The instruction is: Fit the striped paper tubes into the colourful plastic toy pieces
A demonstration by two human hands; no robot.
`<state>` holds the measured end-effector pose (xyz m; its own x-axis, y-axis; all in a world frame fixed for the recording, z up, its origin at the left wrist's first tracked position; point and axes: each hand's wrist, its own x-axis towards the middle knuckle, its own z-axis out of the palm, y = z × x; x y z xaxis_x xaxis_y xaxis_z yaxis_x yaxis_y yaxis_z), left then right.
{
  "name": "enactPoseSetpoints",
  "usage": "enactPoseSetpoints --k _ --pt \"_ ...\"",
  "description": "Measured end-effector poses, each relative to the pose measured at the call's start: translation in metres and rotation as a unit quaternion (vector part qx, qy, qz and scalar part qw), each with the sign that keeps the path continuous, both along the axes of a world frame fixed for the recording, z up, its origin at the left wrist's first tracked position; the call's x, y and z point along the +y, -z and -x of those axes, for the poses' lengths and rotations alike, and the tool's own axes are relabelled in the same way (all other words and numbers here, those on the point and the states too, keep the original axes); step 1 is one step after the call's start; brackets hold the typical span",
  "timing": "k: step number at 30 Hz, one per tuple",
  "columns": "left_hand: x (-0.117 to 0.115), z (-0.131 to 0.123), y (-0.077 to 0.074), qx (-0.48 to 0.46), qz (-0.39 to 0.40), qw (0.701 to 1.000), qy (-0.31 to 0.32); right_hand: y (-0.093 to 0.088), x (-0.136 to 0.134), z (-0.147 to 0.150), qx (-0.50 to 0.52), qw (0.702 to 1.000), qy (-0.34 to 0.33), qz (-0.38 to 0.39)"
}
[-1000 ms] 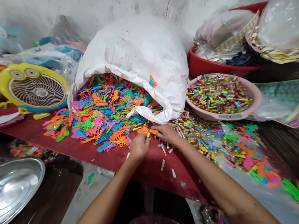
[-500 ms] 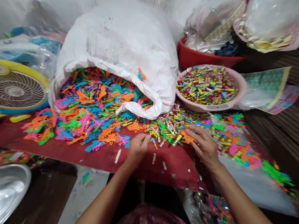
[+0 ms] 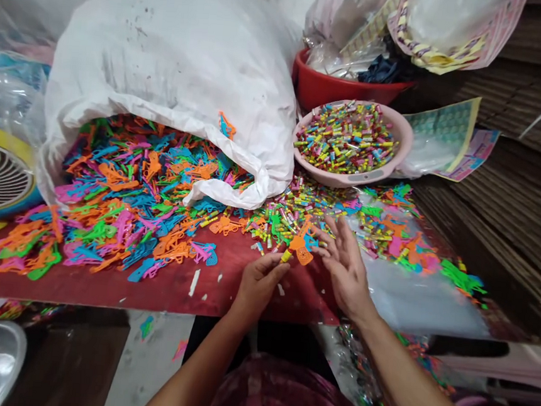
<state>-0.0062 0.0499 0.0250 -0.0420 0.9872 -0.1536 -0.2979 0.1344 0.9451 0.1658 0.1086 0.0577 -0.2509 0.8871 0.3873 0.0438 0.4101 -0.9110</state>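
Observation:
My left hand [image 3: 258,284] pinches a small yellow-wrapped tube [image 3: 287,255] between thumb and forefinger. At the tube's upper end is an orange plastic toy gun [image 3: 303,244] with a meshed grip; whether the two are joined I cannot tell. Just to the right, my right hand [image 3: 347,270] is open, its fingers spread, with nothing visibly held. Behind the hands lie loose small tubes [image 3: 318,198] in several colours. A heap of flat toy guns [image 3: 159,180] in orange, blue, pink and green spills from a large white sack [image 3: 184,50] on the left.
A pink basin [image 3: 406,139] full of small tubes stands behind the right hand, with a red basin [image 3: 304,83] of plastic bags beyond. To the left are a yellow fan [image 3: 17,143] and, lower down, a metal bowl [image 3: 19,345]. A clear plastic bag [image 3: 413,301] lies at right.
My right hand has let go of the orange toy gun and opened beside it. The toy gun now stands at the tube in my left hand. The view has shifted to the right.

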Motion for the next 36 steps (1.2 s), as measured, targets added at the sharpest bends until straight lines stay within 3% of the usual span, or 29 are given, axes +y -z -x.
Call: enactPoseSetpoints --k 3,5,11,19,26,31,36 --pt "-0.001 -0.003 0.000 0.024 -0.009 1.000 0.017 -0.003 0.001 0.004 0.063 0.986 -0.012 0.153" --pt "-0.003 -0.007 -0.002 0.034 -0.030 0.998 0.034 -0.004 0.004 0.007 0.045 0.980 -0.005 0.193" --pt "-0.004 -0.011 -0.006 0.045 -0.100 0.993 0.033 -0.008 -0.001 0.009 -0.070 0.993 0.011 0.094" --pt "-0.008 -0.010 -0.011 0.053 -0.132 0.989 0.027 -0.038 -0.017 0.009 -0.179 0.984 -0.016 -0.007" --pt "-0.014 -0.007 -0.007 0.165 -0.206 0.965 -0.002 -0.051 -0.024 0.011 -0.260 0.964 -0.033 -0.047" --pt "-0.016 -0.008 0.006 0.190 -0.200 0.961 -0.018 -0.041 -0.023 0.013 -0.309 0.947 -0.052 -0.076" --pt "-0.016 -0.010 0.021 0.184 -0.188 0.965 -0.015 -0.010 -0.021 0.012 -0.257 0.966 -0.042 0.007"
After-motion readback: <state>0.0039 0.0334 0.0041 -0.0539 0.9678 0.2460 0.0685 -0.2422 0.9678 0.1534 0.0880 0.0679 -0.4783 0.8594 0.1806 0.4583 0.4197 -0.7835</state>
